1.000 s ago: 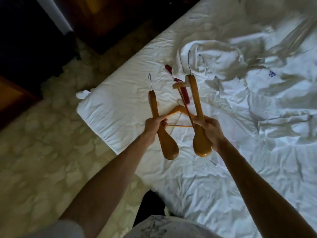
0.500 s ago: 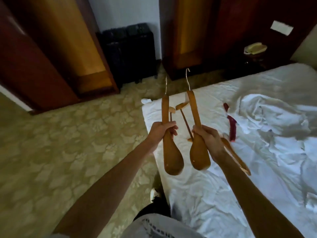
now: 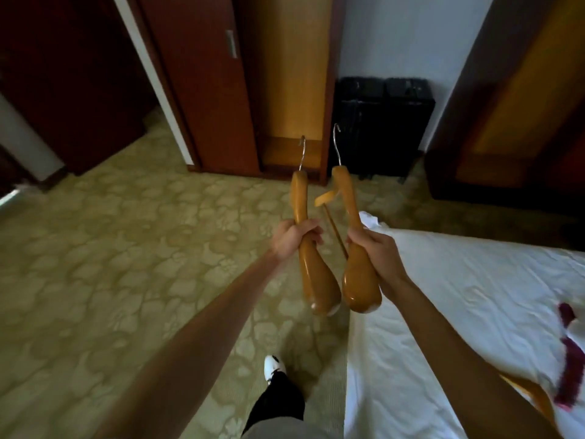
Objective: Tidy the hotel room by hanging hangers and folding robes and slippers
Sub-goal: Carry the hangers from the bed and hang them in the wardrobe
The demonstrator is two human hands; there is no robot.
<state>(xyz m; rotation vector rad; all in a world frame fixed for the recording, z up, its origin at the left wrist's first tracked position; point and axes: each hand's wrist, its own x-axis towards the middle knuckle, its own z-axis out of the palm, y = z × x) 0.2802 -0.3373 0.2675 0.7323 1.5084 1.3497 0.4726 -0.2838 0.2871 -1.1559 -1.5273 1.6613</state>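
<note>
- The left hanger (image 3: pixel 308 248), of glossy wood, was held edge-on with its metal hook pointing away from the person, above the carpet.
- The right hanger (image 3: pixel 354 248) stood just beside it, apart, hook likewise forward; its far shoulder and thin crossbar showed between the two.
- The left hand (image 3: pixel 292 237) was the grip on the left hanger, fingers clenched round its middle; the right hand (image 3: pixel 375 248) was clenched round the right hanger in the same way.
- A third hanger (image 3: pixel 535 394) lay on the bed (image 3: pixel 443 312) at the lower right, partly under a dark red strap (image 3: pixel 569 369) and white cloth.
- The bed's corner sat just beside the right hand; its near edge ran down alongside the person's leg and a white shoe (image 3: pixel 273 365).
- The patterned carpet (image 3: pixel 126 264) lay open to the left and ahead.
- Ahead, the wardrobe (image 3: pixel 291 90) stood with its sliding door (image 3: pixel 202 90) pushed left, showing a pale wooden interior.
- A black suitcase (image 3: pixel 380 122) stood against the white wall, right of the wardrobe.
- No readable writing showed anywhere.
</note>
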